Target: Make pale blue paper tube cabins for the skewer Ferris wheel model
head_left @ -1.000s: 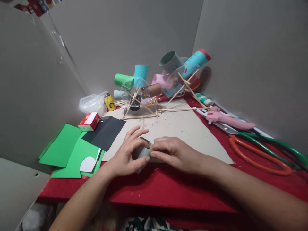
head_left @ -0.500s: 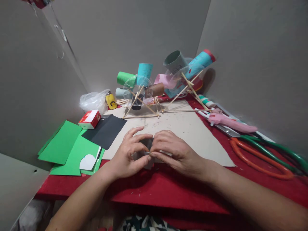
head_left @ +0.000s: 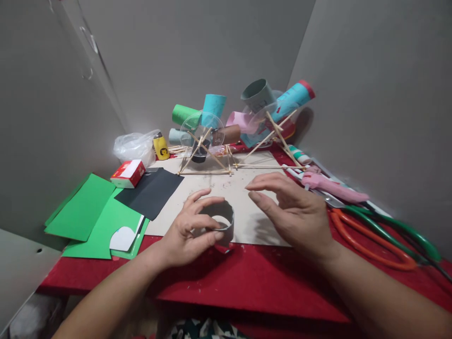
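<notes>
A short grey cardboard tube (head_left: 229,221) is pinched at its rim by my left hand (head_left: 192,230), over the front edge of the grey board. Thumb and index finger press the tube's near wall, while the other fingers reach over its far side. To the right, my right hand (head_left: 296,212) hovers over the board, apart from the tube. Its thumb and fingers are apart and I see nothing between them. Behind both hands stands a wheel of clear plastic discs (head_left: 203,132) with coloured paper tubes, on a frame of wooden sticks (head_left: 206,172).
A second, larger tube wheel (head_left: 259,96) leans at the back right. Right lie a pink glue gun (head_left: 335,186) and scissors with orange and green handles (head_left: 374,240). Left are green sheets (head_left: 83,207), a black sheet (head_left: 151,190), a red-white box (head_left: 129,174) and a plastic bag (head_left: 134,148).
My right hand has let go of the tube and moved right, its fingers parting. My left hand still holds the tube, which now shows more of its round opening. The view has shifted slightly.
</notes>
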Tool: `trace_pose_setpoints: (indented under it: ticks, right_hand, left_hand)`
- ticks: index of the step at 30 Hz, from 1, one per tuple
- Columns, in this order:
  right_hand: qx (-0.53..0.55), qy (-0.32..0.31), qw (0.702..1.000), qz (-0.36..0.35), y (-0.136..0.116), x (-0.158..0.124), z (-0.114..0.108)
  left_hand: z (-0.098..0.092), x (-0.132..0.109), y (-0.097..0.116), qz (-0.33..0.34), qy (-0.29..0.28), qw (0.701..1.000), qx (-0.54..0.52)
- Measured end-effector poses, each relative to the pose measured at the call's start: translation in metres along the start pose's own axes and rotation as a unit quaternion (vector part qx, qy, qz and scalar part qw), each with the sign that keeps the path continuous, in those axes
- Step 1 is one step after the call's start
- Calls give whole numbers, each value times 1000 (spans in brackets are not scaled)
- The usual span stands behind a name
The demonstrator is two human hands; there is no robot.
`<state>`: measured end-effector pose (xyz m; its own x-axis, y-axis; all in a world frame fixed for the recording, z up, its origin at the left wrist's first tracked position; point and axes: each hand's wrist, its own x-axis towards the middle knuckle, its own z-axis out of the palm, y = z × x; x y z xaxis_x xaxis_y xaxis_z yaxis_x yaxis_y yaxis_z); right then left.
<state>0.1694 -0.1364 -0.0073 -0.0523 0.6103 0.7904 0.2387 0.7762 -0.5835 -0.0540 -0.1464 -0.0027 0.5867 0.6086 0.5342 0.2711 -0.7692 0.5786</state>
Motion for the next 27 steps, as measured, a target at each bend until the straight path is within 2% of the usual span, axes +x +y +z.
trace_pose_setpoints:
  ticks: [2, 5, 8, 11, 18, 27]
  right_hand:
    - [23, -32, 998, 40, 2, 5, -5]
    - [66, -119, 988, 79, 1, 11, -9]
    - [109, -203, 967, 105, -3, 11, -8]
    - [128, -247, 954, 114, -7, 8, -7]
    - [142, -297, 939, 103, -12, 5, -4]
    - [125, -293, 942, 106, -10, -2, 3]
  left_hand:
    - [-2, 0, 0, -30, -7, 998, -59]
    - [-7, 1, -2, -58, -22, 987, -148]
    - [-9, 1, -4, -70, -44, 971, -226]
    - [-9, 1, -7, -92, -62, 953, -281]
    - [-6, 3, -8, -118, -87, 946, -290]
    - [-5, 3, -8, -123, -83, 951, -271]
